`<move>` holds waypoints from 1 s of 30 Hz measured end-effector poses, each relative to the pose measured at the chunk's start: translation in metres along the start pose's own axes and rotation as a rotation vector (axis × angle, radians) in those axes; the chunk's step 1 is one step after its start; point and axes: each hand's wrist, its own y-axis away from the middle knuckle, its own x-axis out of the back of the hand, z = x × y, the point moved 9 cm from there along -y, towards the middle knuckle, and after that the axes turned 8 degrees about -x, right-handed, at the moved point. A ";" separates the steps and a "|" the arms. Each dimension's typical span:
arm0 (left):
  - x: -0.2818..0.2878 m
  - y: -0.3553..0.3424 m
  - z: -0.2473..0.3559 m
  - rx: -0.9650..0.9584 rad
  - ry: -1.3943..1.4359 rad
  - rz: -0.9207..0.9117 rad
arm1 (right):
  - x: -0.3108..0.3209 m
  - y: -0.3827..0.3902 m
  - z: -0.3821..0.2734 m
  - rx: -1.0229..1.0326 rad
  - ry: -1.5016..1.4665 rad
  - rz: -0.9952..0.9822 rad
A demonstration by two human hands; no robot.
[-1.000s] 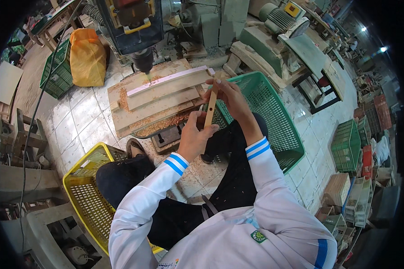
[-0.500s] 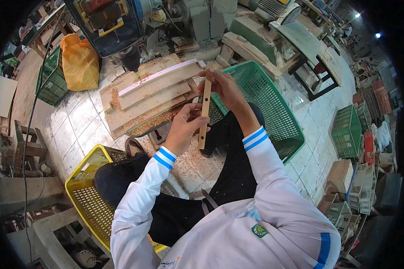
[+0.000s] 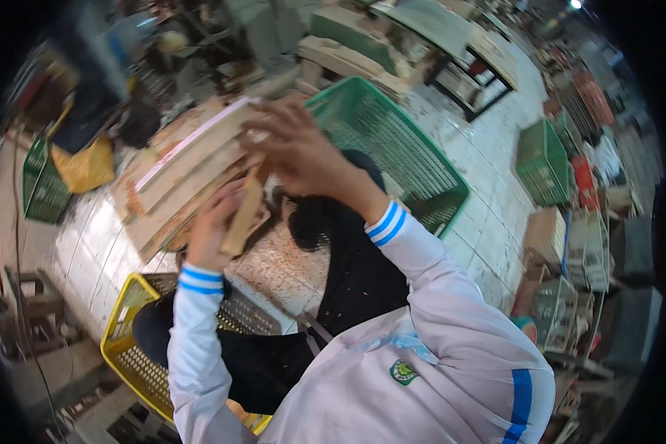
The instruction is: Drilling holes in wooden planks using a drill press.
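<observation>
A narrow wooden strip [image 3: 244, 214] slants between my hands, blurred by motion, with its lower end toward me. My left hand [image 3: 213, 226] is closed around the lower part of the strip. At the strip's upper end is my right hand [image 3: 300, 152], smeared, with its fingers stretched out and apart over the edge of the wooden jig [image 3: 192, 166]; whether it touches the strip is hard to make out. The jig is made of stacked boards with a pale pink strip [image 3: 189, 144] along its far edge. Wood shavings lie on and around it.
A green plastic basket [image 3: 455, 181] stands right of my legs, a yellow one [image 3: 115, 325] at my left. The dark, blurred drill press [image 3: 85, 100] rises at the far left beside a yellow sack [image 3: 85, 166]. More crates [image 3: 544, 163] and a bench [image 3: 488, 63] stand to the right.
My view has swung, shifting the scene left. The strip has turned from near upright to a slant, and its holes no longer show. My right fingers have spread from their pinch at its top.
</observation>
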 end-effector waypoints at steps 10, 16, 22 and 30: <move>-0.043 0.014 0.009 0.058 -0.289 -0.239 | 0.052 0.045 0.028 -0.206 0.073 0.311; -0.043 0.003 0.008 -0.323 -0.552 -0.073 | 0.027 0.066 0.071 -0.807 -0.671 0.307; -0.050 0.002 -0.011 -0.327 -0.789 -0.165 | 0.001 0.064 0.068 -0.822 -0.909 0.229; -0.036 0.016 -0.028 -0.077 -1.286 -0.458 | 0.076 0.235 0.257 -1.289 -0.991 0.893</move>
